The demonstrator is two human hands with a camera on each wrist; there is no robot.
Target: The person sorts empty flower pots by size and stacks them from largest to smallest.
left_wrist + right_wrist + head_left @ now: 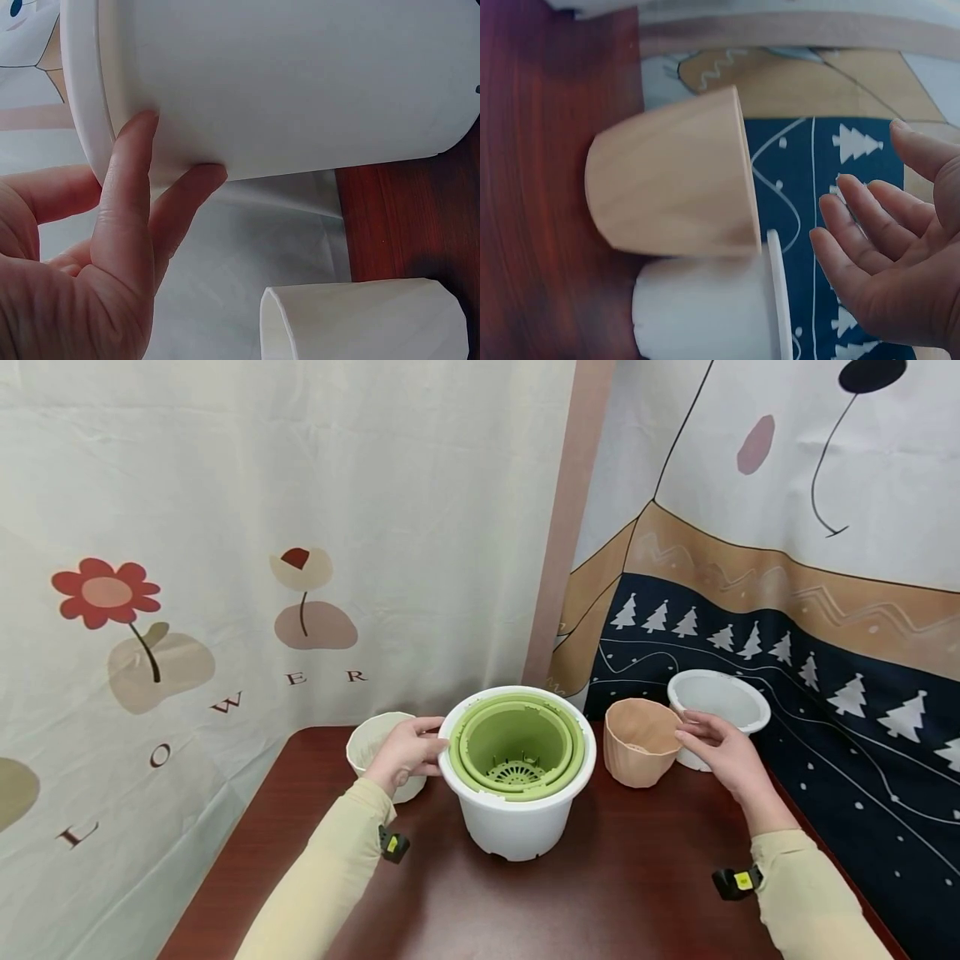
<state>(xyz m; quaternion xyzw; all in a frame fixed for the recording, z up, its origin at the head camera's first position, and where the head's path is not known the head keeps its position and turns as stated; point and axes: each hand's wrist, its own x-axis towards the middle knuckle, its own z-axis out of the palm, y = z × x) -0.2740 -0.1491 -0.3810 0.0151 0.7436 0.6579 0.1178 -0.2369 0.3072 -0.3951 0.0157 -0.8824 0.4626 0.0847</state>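
A large white flowerpot (517, 827) stands in the middle of the table, with nested green pots (517, 731) inside it; the innermost has a slotted bottom. At its left side, my left hand (408, 752) touches the rim and the wall just below it with extended fingers. Behind that hand is a cream faceted pot (367, 742), partly hidden. On the right, my right hand (716, 747) is held beside a peach faceted pot (630, 756), fingers loosely bent. The right wrist view shows a gap between its fingers and the peach pot (675, 180).
Behind the right hand stands a white wide-rimmed pot (720, 693), partly covered by the peach pot and the hand. Dark red tabletop (525, 910) lies in front. Printed curtains (420, 527) hang along the back and right edges.
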